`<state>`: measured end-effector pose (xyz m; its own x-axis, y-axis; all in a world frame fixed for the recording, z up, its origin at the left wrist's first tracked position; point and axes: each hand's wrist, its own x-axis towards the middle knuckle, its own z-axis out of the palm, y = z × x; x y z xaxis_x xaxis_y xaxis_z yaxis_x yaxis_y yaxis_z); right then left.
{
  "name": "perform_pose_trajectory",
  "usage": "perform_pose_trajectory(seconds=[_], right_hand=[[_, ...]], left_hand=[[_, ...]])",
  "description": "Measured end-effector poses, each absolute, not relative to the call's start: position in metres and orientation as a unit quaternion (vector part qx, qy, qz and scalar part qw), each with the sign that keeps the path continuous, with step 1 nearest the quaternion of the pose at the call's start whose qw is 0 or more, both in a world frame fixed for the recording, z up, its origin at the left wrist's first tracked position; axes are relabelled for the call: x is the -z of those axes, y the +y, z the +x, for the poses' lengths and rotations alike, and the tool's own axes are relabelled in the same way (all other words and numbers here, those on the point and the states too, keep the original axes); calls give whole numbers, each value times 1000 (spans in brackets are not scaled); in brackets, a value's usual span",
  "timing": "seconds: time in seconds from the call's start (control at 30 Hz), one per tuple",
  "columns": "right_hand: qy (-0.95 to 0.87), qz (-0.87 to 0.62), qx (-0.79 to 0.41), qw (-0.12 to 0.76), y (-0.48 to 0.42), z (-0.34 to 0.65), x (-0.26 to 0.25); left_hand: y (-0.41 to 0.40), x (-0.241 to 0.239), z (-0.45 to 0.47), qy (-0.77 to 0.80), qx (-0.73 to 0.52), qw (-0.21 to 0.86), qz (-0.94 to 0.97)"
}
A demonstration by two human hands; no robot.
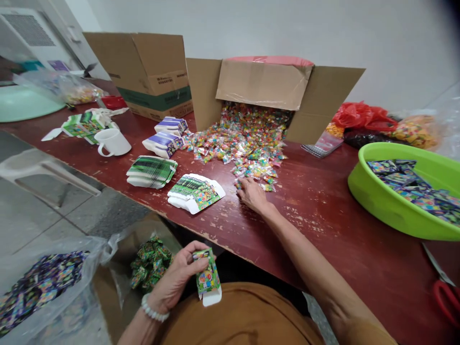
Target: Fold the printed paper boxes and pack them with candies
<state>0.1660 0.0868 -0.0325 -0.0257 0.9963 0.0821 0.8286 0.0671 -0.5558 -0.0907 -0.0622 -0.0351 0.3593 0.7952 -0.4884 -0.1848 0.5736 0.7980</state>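
My left hand point(183, 268), with a beaded bracelet at its wrist, is closed around a small green printed candy box point(207, 275) held low before my body. The box's white flap hangs loose at the near end. My right hand point(252, 194) reaches to the near tip of a heap of wrapped candies point(247, 148), fingers curled down among them; whatever they pinch is hidden. The heap spills from a cardboard carton point(266, 86) lying on its side. Left of my right hand lie a fan of flat green boxes point(194, 191) and a green-edged stack of flattened boxes point(151, 171).
Around the red table point(305, 249) are purple-white boxes point(165, 143), a white mug point(113, 143), a tall carton point(143, 72), a lime-green basin point(391, 220) of packets and red-handled scissors point(445, 297). Below left, green boxes point(151, 263) fill a lined carton beside a plastic bag point(43, 282).
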Motion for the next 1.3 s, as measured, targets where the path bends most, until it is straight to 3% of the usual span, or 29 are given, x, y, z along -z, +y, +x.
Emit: perform_pose_trajectory(seconds=[0.07, 0.23, 0.3, 0.5, 0.6, 0.67, 0.73, 0.83, 0.93, 1.0, 1.17, 1.3], right_hand=[[-678, -674, -190, 222, 89, 167, 35], [-665, -672, -230, 231, 87, 174, 36], [-665, -666, -233, 245, 80, 176, 37], [-672, -642, -229, 288, 50, 174, 38], [-672, -604, -278, 326, 33, 166, 28], [-703, -526, -308, 366, 19, 158, 17], [-775, -439, -260, 374, 5, 149, 5], [-869, -367, -145, 299, -11, 136, -7], [-898, -346, -125, 243, -18, 130, -13], [-885, -331, -182, 272, -17, 132, -15], [-674, -392, -426, 460, -10, 145, -14], [-525, -416, -572, 473, -11, 144, -2]], left_hand=[[-55, 39, -115, 472, -288, 732, 398], [-34, 40, -163, 425, -18, 719, 550], [-29, 35, -168, 407, 24, 718, 564], [-24, 13, -135, 433, -230, 736, 466], [-24, 9, -106, 428, -297, 723, 453], [-24, 7, -89, 423, -303, 710, 475], [-24, 3, -77, 415, -284, 695, 515], [-25, -2, -65, 415, -239, 655, 585], [-25, -3, -57, 437, -220, 610, 624], [-26, -2, -53, 438, -230, 617, 612], [-29, -1, -46, 385, -291, 688, 543], [-31, 0, -41, 398, -309, 646, 574]])
